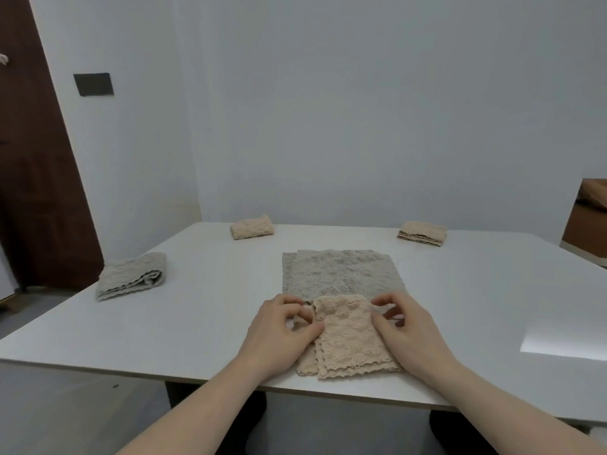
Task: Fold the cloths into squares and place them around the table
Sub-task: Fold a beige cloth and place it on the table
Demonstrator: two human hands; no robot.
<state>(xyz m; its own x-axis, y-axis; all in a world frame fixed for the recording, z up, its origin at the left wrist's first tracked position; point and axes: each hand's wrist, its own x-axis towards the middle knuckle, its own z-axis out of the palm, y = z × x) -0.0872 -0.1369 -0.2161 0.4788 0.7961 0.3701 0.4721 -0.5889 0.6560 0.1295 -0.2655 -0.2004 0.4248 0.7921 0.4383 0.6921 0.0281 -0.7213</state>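
Observation:
A peach lace cloth (348, 343), folded small, lies at the near edge of the white table (492, 290). It overlaps the near end of a flat grey lace cloth (341, 272). My left hand (279, 336) sits at the peach cloth's left edge, fingers curled, pinching its far left corner. My right hand (410, 333) is at the right edge, thumb and fingers curled at the far right corner. Three folded cloths sit around the table: a grey one (131, 275) at the left, a peach one (252, 226) at the far left, a peach one (422, 233) at the far right.
A brown door (36, 178) stands at the left behind the table. A wooden piece of furniture (588, 221) shows at the right edge. A bright patch of light (565, 339) falls on the table's right side.

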